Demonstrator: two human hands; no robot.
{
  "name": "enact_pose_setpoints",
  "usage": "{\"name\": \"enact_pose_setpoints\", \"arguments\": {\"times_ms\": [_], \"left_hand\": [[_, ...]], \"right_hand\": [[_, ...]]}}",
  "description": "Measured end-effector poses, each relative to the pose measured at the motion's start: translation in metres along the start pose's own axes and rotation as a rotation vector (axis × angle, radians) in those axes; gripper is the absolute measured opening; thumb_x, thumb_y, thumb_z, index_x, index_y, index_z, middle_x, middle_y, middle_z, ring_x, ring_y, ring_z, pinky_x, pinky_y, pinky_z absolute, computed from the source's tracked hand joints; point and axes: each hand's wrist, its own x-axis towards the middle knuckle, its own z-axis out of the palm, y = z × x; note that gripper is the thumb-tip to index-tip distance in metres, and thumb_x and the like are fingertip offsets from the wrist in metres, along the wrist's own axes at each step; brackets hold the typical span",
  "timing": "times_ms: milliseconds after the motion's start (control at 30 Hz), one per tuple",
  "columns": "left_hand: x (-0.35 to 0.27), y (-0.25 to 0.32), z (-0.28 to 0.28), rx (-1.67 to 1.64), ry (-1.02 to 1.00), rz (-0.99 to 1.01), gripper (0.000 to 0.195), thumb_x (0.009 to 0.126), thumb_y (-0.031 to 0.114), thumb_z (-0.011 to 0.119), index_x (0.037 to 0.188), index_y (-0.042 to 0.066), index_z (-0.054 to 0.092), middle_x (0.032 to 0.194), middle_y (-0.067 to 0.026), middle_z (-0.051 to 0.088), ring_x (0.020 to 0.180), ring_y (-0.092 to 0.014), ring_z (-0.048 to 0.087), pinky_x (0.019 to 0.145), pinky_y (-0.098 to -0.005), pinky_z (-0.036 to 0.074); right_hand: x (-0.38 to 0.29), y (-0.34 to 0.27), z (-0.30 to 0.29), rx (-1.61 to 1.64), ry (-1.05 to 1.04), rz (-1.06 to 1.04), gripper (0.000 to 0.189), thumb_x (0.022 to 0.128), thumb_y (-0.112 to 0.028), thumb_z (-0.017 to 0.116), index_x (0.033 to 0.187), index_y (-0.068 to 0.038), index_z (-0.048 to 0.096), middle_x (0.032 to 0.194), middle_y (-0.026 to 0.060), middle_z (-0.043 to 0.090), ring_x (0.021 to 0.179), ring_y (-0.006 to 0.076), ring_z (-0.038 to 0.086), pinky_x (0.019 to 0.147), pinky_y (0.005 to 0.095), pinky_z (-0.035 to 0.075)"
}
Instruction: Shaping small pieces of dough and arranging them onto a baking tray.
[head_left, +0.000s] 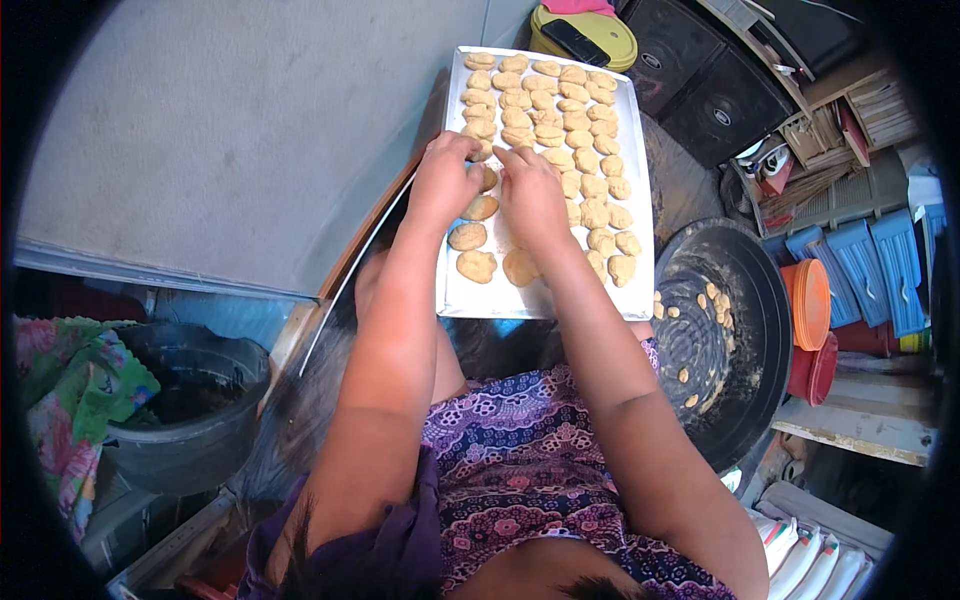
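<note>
A pale metal baking tray (525, 304) tilts across my lap, covered with rows of small yellowish dough pieces (476, 266). My left hand (448, 176) is over its left edge, fingertips and thumb around a dough piece (484, 152) in the leftmost column. Beside it, my right hand (534, 191) is bent over the second column, its fingertips pointing towards the left hand. The right palm and forearm hide some pieces. What lies under the right fingers cannot be seen.
At right, a wide black basin (772, 300) holds several small dough bits. Beyond the tray stand a yellow lidded tub (622, 45) with a phone (576, 43) on it and black speakers (720, 112). A grey panel (225, 150) borders the left; a dark bucket (187, 435) stands below it.
</note>
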Motion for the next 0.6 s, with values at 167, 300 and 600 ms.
{"name": "enact_pose_setpoints", "arguments": {"times_ms": [167,300,600], "left_hand": [[0.004,-0.007,0.008,0.055,-0.039,0.041,0.019,0.078,0.005,0.063,0.096,0.002,0.068,0.109,-0.0146,0.064,0.105,-0.033,0.056,0.093,-0.0392,0.044],[0.007,-0.002,0.003,0.096,-0.075,0.041,0.018,0.077,0.004,0.061,0.094,0.001,0.068,0.105,-0.0146,0.064,0.102,-0.033,0.057,0.092,-0.0396,0.045],[0.005,-0.001,0.003,-0.023,0.057,-0.016,0.014,0.079,0.006,0.059,0.088,-0.001,0.067,0.097,-0.0187,0.064,0.095,-0.036,0.059,0.086,-0.0416,0.046]], "right_hand": [[0.026,0.01,0.012,-0.134,-0.036,-0.038,0.043,0.08,-0.008,0.055,0.122,-0.009,0.058,0.119,0.0082,0.059,0.109,0.0264,0.053,0.091,0.0429,0.037],[0.036,0.015,0.022,-0.245,-0.117,-0.098,0.047,0.082,-0.015,0.056,0.129,-0.013,0.054,0.131,0.0024,0.054,0.118,0.024,0.047,0.098,0.0504,0.032],[0.072,0.014,0.016,-0.266,-0.421,-0.078,0.047,0.091,-0.029,0.048,0.136,-0.016,0.045,0.145,0.0025,0.04,0.134,0.0243,0.034,0.106,0.0634,0.018]]}}
